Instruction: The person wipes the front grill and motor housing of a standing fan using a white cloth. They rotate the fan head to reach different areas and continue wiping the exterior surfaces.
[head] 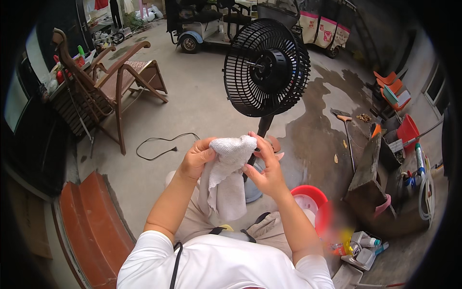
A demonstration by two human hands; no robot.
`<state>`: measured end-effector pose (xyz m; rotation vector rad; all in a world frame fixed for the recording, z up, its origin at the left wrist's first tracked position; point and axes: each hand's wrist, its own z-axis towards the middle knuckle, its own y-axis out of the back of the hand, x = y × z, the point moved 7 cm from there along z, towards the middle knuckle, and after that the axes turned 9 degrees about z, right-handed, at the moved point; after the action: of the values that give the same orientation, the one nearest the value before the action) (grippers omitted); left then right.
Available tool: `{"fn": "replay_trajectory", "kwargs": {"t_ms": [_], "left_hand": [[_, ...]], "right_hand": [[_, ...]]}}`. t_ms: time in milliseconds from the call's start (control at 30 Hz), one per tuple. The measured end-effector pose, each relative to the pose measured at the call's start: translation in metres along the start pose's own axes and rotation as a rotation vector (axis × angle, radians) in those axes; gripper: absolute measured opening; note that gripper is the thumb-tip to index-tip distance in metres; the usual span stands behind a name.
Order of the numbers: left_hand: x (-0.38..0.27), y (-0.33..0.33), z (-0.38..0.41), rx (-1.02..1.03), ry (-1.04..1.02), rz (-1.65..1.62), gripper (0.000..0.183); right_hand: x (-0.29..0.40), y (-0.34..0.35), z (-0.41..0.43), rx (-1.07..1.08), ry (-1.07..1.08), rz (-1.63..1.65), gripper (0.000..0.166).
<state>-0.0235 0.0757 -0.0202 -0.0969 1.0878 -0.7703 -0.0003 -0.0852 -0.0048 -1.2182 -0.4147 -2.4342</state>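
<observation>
A pale grey-white cloth (231,180) hangs bunched between my two hands. My left hand (198,157) pinches its upper left side between thumb and fingers. My right hand (266,166) holds the upper right edge with its fingertips, the thumb against the cloth lower down. Just beyond my hands stands a black pedestal fan with its rear grille (267,68) and a bare metal shaft (255,65); no blades are on the shaft. Pinkish fan blades (275,143) show partly behind my right hand, near the fan's pole.
Red basins (323,197), one with sudsy water, stand to my right. A black power cord (158,139) lies on the concrete floor. A reclining chair (119,81) and reddish steps (95,224) are on the left. Wet floor, a broom (346,124) and a concrete trough (364,173) lie right.
</observation>
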Motion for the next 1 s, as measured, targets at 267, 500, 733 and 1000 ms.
{"fn": "replay_trajectory", "kwargs": {"t_ms": [267, 500, 733, 1000], "left_hand": [[0.045, -0.024, 0.009, 0.208, 0.152, 0.431, 0.028], [0.094, -0.002, 0.006, 0.042, 0.331, 0.666, 0.027], [0.114, -0.022, 0.02, 0.041, 0.186, 0.997, 0.033], [-0.001, -0.041, 0.069, -0.481, -0.676, 1.599, 0.042]], "right_hand": [[-0.058, 0.026, -0.055, 0.018, -0.473, 0.333, 0.04], [-0.065, 0.078, -0.083, -0.305, -0.375, 0.458, 0.018], [-0.059, 0.103, -0.092, -0.463, -0.27, 0.549, 0.019], [-0.053, 0.113, -0.089, -0.557, -0.203, 0.724, 0.02]]}}
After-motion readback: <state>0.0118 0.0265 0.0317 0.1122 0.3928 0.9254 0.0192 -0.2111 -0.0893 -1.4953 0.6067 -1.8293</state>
